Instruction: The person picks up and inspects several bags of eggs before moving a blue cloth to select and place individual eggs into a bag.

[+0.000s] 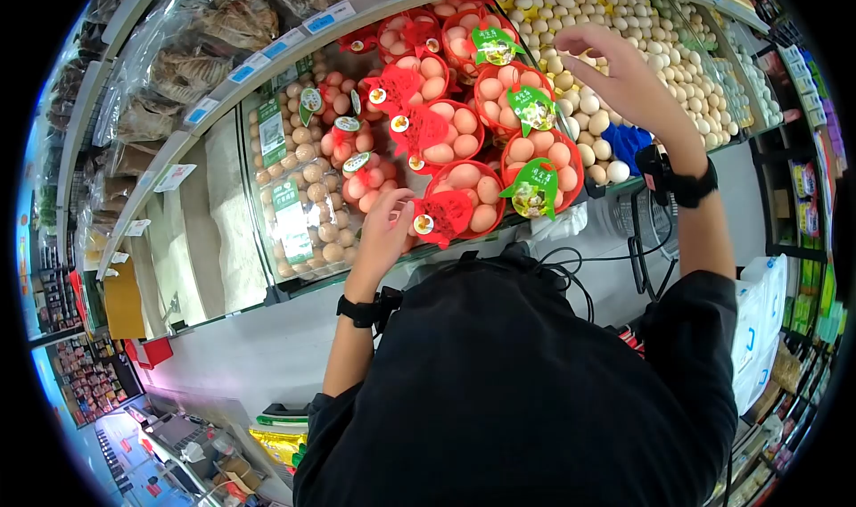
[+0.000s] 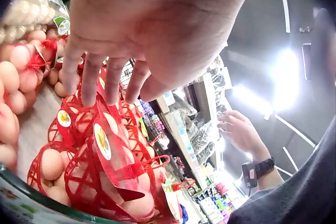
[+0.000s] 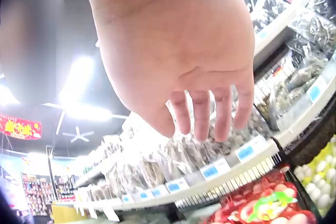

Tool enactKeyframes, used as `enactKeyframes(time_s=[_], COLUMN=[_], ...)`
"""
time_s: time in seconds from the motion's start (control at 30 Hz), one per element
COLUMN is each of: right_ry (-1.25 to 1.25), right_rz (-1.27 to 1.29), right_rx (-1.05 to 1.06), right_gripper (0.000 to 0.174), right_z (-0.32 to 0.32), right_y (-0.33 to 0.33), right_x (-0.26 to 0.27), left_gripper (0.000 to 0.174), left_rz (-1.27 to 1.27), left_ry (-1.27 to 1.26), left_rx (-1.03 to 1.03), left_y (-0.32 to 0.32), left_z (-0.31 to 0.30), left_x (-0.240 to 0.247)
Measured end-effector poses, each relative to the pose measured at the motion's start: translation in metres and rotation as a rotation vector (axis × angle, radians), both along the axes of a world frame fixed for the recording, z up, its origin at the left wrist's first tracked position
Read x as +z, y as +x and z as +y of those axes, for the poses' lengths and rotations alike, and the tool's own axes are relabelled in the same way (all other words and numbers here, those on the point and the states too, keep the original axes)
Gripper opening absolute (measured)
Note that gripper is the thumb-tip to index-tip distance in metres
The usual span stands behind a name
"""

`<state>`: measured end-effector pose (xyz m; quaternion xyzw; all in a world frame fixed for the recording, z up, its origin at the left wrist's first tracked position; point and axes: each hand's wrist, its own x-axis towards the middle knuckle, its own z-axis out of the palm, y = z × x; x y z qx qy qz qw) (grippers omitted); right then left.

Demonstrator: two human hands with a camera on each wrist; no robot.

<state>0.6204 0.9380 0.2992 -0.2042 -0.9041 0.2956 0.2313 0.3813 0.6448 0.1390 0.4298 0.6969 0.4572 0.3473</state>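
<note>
My left hand (image 1: 385,235) is at the front left of a red basket of brown eggs (image 1: 486,217), close by its bunched red netting (image 1: 448,214). In the left wrist view, this hand (image 2: 152,29) has its fingers stretched down over red-netted eggs (image 2: 52,163) with oval labels; nothing shows in its grasp. My right hand (image 1: 620,79) is raised over the loose pale eggs (image 1: 660,70), right of the baskets. Its fingers (image 3: 201,116) extend loosely in the right wrist view, holding nothing. Green tags (image 1: 535,189) hang on the right-hand baskets.
Clear egg cartons (image 1: 312,208) and netted eggs (image 1: 367,184) lie left of the baskets. A shelf of bagged dried goods (image 1: 239,16) runs along the back. Blue cloth (image 1: 627,148) lies by the loose eggs. Black cables (image 1: 584,284) hang below the display.
</note>
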Motion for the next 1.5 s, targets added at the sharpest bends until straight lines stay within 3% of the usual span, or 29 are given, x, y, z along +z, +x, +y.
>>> enactKeyframes(time_s=[0.1, 0.17, 0.23, 0.27, 0.3, 0.33, 0.4, 0.53, 0.8, 1.0, 1.2, 1.3, 1.37, 1.43, 1.5], right_ry=[0.077, 0.227, 0.174, 0.096, 0.112, 0.088, -0.096, -0.049, -0.092, -0.135, -0.15, -0.149, -0.119, -0.1, -0.105], right_rz=[-0.126, -0.222, -0.258, -0.382, -0.389, -0.383, -0.376, -0.545, -0.606, -0.575, -0.505, -0.534, -0.549, -0.575, -0.601], right_rx=[-0.027, 0.025, 0.065, 0.014, 0.046, 0.009, -0.015, -0.028, -0.089, -0.147, -0.172, -0.172, -0.158, -0.132, -0.123], right_gripper=[0.035, 0.046, 0.055, 0.07, 0.07, 0.077, 0.096, 0.112, 0.115, 0.116, 0.119, 0.12, 0.123, 0.126, 0.128], right_z=[0.031, 0.05, 0.061, 0.062, 0.065, 0.065, 0.061, 0.053, 0.045, 0.039, 0.04, 0.038, 0.04, 0.041, 0.044], right_y=[0.0, 0.0, -0.004, -0.011, -0.018, -0.026, -0.036, -0.055, -0.069, -0.068, -0.065, -0.063, -0.061, -0.062, -0.062], right_x=[-0.049, -0.095, -0.13, -0.142, -0.152, -0.16, -0.163, -0.172, -0.168, -0.172, -0.183, -0.177, -0.183, -0.184, -0.184], left_gripper=[0.022, 0.021, 0.021, 0.021, 0.02, 0.021, 0.021, 0.021, 0.019, 0.018, 0.016, 0.016, 0.018, 0.022, 0.026], left_rz=[0.046, 0.243, 0.341, 0.407, 0.474, 0.406, 0.394, 0.357, 0.318, 0.344, 0.544, 0.366, -0.001, 0.027, -0.103], left_ry=[-0.018, 0.019, 0.042, 0.027, 0.009, 0.0, 0.005, 0.006, 0.03, 0.048, 0.019, 0.053, 0.032, 0.02, -0.012], left_rx=[0.036, 0.03, 0.084, 0.144, 0.209, 0.279, 0.377, 0.612, 0.794, 0.775, 0.718, 0.611, 0.53, 0.508, 0.369], left_y=[0.012, 0.02, 0.035, 0.043, 0.05, 0.06, 0.075, 0.107, 0.126, 0.128, 0.101, 0.077, 0.052, 0.025, -0.003], left_z=[0.007, 0.011, 0.015, 0.015, 0.016, 0.017, 0.016, 0.009, -0.006, 0.009, 0.024, 0.027, 0.028, 0.035, 0.044], left_x=[-0.002, -0.002, 0.001, -0.002, -0.004, -0.006, -0.009, -0.014, -0.018, -0.011, -0.001, 0.01, 0.003, -0.006, -0.012])
